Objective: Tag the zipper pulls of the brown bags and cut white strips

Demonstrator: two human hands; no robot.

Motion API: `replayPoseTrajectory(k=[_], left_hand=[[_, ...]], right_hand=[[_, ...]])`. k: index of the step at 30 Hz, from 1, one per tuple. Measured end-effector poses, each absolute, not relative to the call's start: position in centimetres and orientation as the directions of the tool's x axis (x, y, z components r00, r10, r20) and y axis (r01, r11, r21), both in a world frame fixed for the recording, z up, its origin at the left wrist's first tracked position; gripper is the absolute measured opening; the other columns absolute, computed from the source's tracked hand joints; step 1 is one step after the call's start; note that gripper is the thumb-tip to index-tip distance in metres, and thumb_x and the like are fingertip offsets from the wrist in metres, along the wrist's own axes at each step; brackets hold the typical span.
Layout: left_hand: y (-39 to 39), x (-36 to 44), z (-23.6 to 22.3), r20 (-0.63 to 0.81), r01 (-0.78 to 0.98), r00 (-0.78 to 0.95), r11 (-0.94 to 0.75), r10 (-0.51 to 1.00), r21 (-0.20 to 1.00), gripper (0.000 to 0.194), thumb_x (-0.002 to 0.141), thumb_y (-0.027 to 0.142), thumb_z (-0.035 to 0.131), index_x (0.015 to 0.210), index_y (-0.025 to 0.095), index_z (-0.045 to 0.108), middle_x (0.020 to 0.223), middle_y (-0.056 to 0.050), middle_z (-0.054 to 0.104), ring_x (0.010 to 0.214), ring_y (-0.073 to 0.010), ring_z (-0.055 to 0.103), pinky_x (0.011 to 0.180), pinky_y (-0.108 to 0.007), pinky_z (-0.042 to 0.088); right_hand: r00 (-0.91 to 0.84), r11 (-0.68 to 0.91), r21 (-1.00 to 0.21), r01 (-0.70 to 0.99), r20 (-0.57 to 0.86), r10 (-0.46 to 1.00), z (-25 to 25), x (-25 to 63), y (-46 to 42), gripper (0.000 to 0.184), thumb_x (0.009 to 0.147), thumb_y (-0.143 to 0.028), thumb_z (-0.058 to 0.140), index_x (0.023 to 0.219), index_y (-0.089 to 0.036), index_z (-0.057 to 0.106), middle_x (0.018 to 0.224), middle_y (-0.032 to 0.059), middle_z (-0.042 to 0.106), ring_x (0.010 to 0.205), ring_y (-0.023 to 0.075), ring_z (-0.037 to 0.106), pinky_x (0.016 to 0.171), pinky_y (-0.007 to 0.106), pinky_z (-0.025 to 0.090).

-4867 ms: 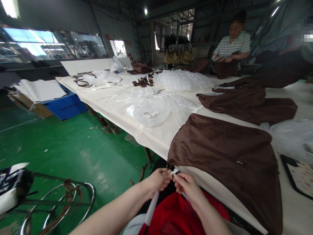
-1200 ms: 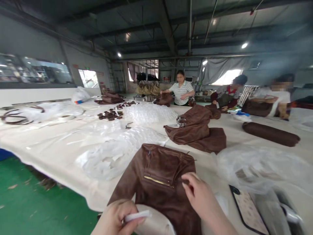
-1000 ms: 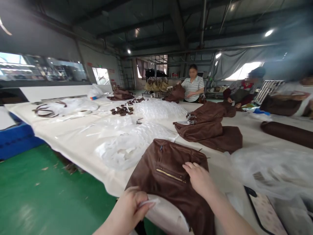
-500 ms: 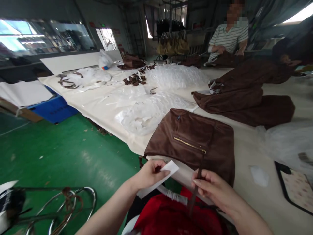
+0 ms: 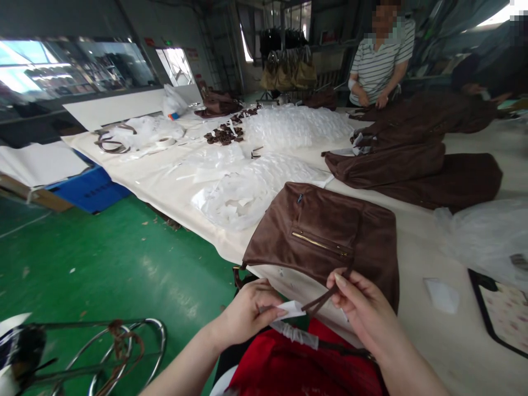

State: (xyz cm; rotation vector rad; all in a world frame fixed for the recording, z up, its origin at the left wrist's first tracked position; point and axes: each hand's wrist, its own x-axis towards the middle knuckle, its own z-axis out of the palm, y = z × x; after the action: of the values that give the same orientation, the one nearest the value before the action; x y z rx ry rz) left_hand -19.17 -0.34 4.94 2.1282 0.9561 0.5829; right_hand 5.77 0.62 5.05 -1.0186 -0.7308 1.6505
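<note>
A brown bag with a gold zipper lies at the near edge of the cream-covered table. My left hand pinches a white strip, which looks like paper or thin plastic. In front of the bag, my right hand grips a thin brown strap whose ends point toward the white strip. Between strap end and strip there is little or no gap; whether they touch I cannot tell. Below my hands, a handle wrapped in clear plastic crosses my red garment.
Clear plastic wrapping and small brown pieces lie beyond the bag. More brown bags are piled to the right, near a phone. A co-worker in a striped shirt stands across the table. A metal-framed stool is at lower left.
My right hand has gone from the bag's surface to holding the thin brown strap. My left hand has brought the white strip close to the strap's end. The view has tilted down.
</note>
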Motion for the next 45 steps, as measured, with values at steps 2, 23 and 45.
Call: replayPoseTrajectory(k=[2,23,45], left_hand=[[-0.4,-19.0,5.3,0.122,0.445,0.631,-0.487,0.766,0.751,0.023,0.096,0.028,0.051,0.090,0.017,0.070,0.078,-0.004,0.069,0.078,-0.0165,0.058,0.081,-0.029,0.039],[-0.2,-17.1,4.9,-0.037,0.506,0.538,-0.288,0.842,0.813,0.028,0.093,0.036,0.053,0.088,0.015,0.072,0.079,-0.007,0.070,0.072,-0.0160,0.062,0.068,-0.022,0.043],[-0.2,-16.3,6.3,-0.011,0.505,0.703,-0.488,0.711,0.712,0.041,0.099,0.039,0.038,0.074,0.016,0.061,0.064,-0.004,0.056,0.062,-0.0137,0.049,0.062,-0.024,0.034]], right_hand=[[-0.107,-0.303,-0.857,-0.417,-0.285,0.953,4.8,5.3,0.7,0.027,0.068,-0.041,0.082,0.078,-0.019,0.072,0.074,0.0013,0.065,0.056,0.0071,0.053,0.053,0.019,0.044],[-0.005,-0.209,-0.964,-0.168,-0.211,0.977,2.7,4.8,0.9,0.031,0.073,-0.048,0.075,0.084,-0.020,0.076,0.076,0.0030,0.068,0.059,0.0125,0.053,0.056,0.025,0.043],[0.059,-0.195,-0.953,-0.234,-0.214,0.975,2.9,6.0,1.2,0.043,0.072,-0.057,0.072,0.074,-0.014,0.071,0.047,-0.0051,0.042,0.044,0.0075,0.032,0.043,0.023,0.026]])
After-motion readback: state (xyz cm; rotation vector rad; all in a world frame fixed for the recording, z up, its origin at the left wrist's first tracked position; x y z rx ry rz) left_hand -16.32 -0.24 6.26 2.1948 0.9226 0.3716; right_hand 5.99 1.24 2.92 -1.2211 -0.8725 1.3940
